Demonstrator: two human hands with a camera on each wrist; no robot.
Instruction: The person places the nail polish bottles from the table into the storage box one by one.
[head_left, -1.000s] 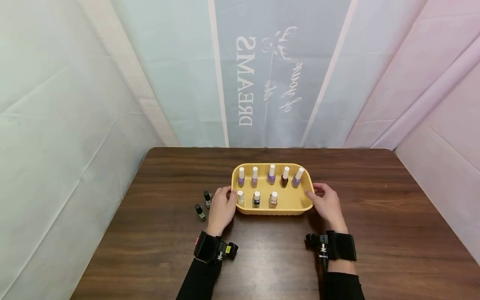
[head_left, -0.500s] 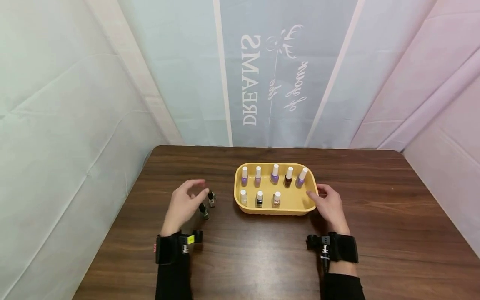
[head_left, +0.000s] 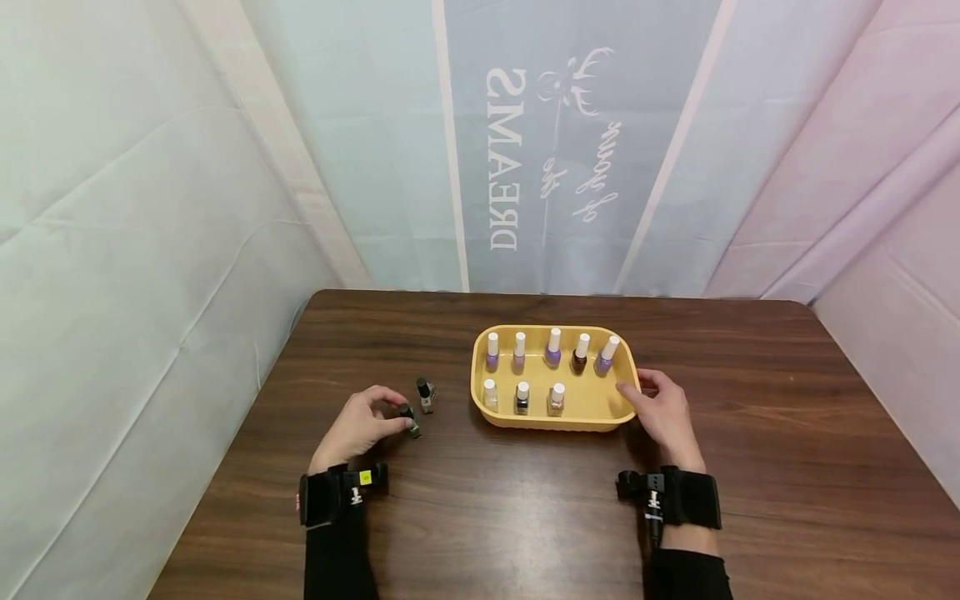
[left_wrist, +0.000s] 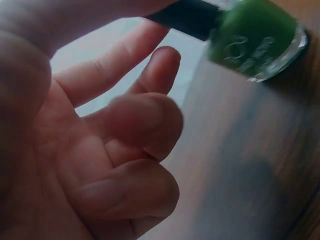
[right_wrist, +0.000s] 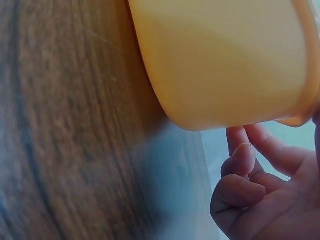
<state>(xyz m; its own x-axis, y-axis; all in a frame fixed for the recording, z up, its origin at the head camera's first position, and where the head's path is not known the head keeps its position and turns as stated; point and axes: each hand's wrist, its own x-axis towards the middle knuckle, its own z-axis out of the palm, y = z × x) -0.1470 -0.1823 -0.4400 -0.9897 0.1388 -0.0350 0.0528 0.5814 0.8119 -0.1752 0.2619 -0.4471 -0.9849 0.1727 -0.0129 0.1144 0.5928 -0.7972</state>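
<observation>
My left hand (head_left: 358, 427) pinches the black cap of a green nail polish bottle (head_left: 413, 430) between thumb and fingertips. In the left wrist view the green bottle (left_wrist: 255, 37) is tilted, its base near the tabletop, and the other fingers are curled loosely. Just right of it stands a second black-capped nail polish bottle (head_left: 427, 401), dark or clear. My right hand (head_left: 666, 418) grips the right end of a yellow tray (head_left: 596, 402), thumb over the rim and fingers outside. In the right wrist view fingertips touch the tray's outer wall (right_wrist: 225, 65).
Several white-capped nail polish bottles (head_left: 552, 350) stand in two rows in the tray, purple, pink, brown, dark and pale. The tray's front right corner holds no bottle. The brown wooden table (head_left: 495, 517) meets fabric curtains (head_left: 375, 167) at the back and sides.
My left hand has let go of the tray's left end, moved left, and taken the green nail polish bottle by its cap. The right hand keeps its hold on the tray.
</observation>
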